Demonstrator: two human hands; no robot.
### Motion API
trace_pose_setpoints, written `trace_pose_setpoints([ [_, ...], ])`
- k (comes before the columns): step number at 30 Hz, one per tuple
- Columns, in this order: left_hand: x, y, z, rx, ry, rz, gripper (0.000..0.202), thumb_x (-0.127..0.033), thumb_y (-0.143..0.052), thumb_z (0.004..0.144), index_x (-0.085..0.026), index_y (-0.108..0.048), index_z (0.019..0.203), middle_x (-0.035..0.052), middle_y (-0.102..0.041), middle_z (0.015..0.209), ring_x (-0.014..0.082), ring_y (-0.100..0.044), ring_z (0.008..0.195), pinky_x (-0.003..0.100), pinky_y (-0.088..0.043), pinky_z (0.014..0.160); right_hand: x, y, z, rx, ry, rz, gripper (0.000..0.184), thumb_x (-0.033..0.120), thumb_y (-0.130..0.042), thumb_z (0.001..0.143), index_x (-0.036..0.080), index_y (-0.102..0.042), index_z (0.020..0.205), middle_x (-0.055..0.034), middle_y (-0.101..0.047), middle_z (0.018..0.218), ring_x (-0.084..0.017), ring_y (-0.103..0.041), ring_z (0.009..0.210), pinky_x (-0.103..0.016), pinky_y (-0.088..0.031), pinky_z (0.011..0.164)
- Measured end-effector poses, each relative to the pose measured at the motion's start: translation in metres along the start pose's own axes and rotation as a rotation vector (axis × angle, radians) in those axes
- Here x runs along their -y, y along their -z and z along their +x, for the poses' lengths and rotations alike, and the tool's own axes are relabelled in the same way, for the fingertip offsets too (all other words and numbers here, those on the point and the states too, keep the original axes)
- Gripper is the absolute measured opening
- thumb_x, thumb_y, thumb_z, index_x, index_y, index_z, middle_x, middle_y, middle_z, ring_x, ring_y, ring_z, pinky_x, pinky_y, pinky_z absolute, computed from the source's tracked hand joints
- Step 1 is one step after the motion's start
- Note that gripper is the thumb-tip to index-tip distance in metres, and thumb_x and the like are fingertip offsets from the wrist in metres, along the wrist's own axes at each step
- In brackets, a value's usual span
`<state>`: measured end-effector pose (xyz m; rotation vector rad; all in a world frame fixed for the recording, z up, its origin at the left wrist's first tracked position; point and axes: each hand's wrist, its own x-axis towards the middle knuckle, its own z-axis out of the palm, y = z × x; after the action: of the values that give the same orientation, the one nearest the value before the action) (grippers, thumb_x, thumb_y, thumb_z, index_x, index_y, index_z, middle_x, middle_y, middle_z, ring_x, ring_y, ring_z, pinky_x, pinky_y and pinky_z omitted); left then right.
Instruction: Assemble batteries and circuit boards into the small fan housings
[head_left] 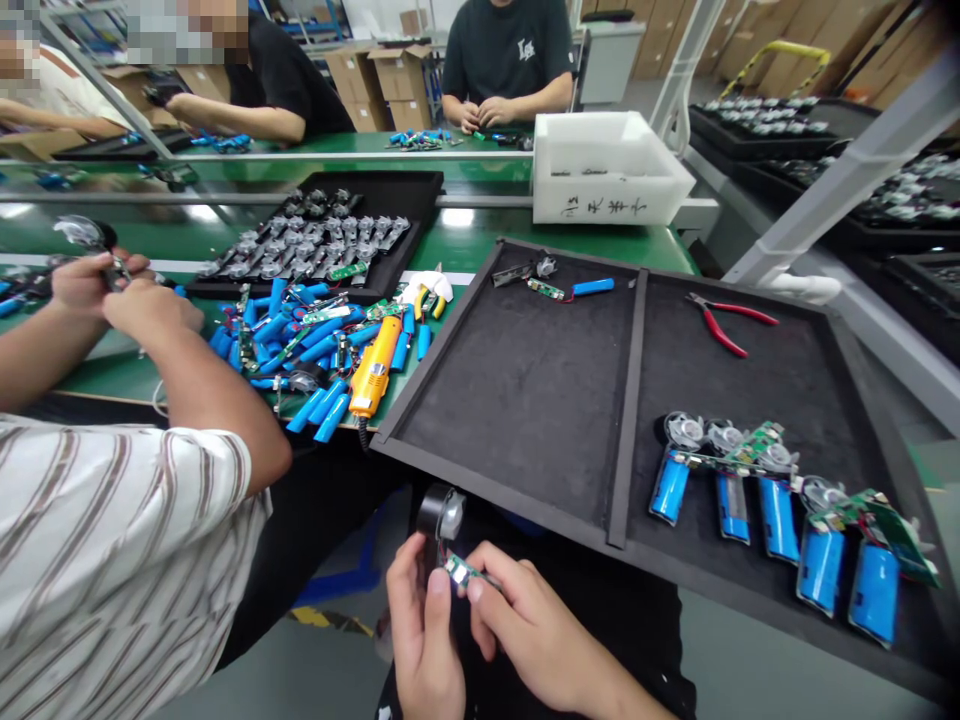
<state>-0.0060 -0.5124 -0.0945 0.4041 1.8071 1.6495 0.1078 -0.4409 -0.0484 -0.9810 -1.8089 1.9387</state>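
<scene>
My left hand [424,640] is closed, fingers and thumb pinching just below a black round part with a clear plastic cap [442,510]. Wires run from that part down to a small green circuit board [459,570]. My right hand [521,615] grips the board's right end between thumb and fingers. Both hands are held in front of the near edge of a black divided tray [502,485]. In its right compartment lie several blue battery cells [780,520] wired to boards with clear-capped parts, plus red-handled pliers [724,320].
A blue cell [592,287] with a wired board lies in the tray's left compartment. Left of it are a yellow electric screwdriver [377,367] and a battery pile [300,325]. A co-worker's arm [202,350] is close by. A white bin [611,190] stands behind.
</scene>
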Motion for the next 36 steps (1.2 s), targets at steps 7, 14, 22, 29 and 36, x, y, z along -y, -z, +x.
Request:
trace_pose_setpoints([
  [7,-0.005,-0.003,0.000,0.018,-0.058,0.018,0.051,-0.051,-0.061,0.093,-0.024,-0.055,0.136,0.0100,-0.059,0.133,0.0260,-0.060,0.120,0.037,-0.046,0.105,0.000,0.000,0.000,-0.004,-0.011,0.015,0.025,0.036,-0.039,0.110,0.023,-0.055,0.096,0.0082,-0.057,0.062,-0.010,-0.055,0.060,-0.022,-0.043,0.072],
  [14,-0.005,-0.003,0.001,0.033,-0.060,0.016,0.051,-0.051,-0.062,0.094,-0.023,-0.055,0.136,0.0102,-0.058,0.133,0.0257,-0.059,0.121,0.036,-0.046,0.105,0.000,0.002,0.000,-0.004,-0.011,0.005,0.026,0.037,-0.038,0.110,0.022,-0.056,0.097,0.0080,-0.057,0.063,-0.010,-0.055,0.061,-0.023,-0.043,0.075],
  [22,-0.011,-0.007,0.000,-0.004,-0.035,-0.003,0.052,-0.052,-0.065,0.090,-0.023,-0.058,0.132,0.0086,-0.062,0.129,0.0273,-0.059,0.121,0.037,-0.046,0.105,0.002,0.001,-0.001,-0.005,-0.013,0.012,0.029,0.039,-0.037,0.110,0.021,-0.056,0.097,0.0069,-0.056,0.063,-0.011,-0.054,0.061,-0.024,-0.042,0.073],
  [29,-0.010,-0.007,0.002,0.019,-0.015,-0.051,0.053,-0.053,-0.066,0.089,-0.022,-0.059,0.132,0.0107,-0.062,0.133,0.0276,-0.060,0.122,0.037,-0.047,0.104,0.004,0.002,-0.001,-0.016,-0.032,0.029,0.031,0.041,-0.037,0.109,0.021,-0.058,0.098,0.0059,-0.056,0.063,-0.012,-0.054,0.064,-0.025,-0.041,0.072],
  [36,-0.019,-0.021,0.008,0.070,0.009,-0.246,0.051,-0.049,-0.069,0.088,-0.023,-0.060,0.131,0.0096,-0.065,0.128,0.0242,-0.065,0.113,0.031,-0.053,0.092,-0.002,-0.001,0.000,-0.078,-0.017,0.106,0.031,0.044,-0.039,0.109,0.021,-0.057,0.098,0.0054,-0.056,0.065,-0.012,-0.051,0.064,-0.026,-0.040,0.074],
])
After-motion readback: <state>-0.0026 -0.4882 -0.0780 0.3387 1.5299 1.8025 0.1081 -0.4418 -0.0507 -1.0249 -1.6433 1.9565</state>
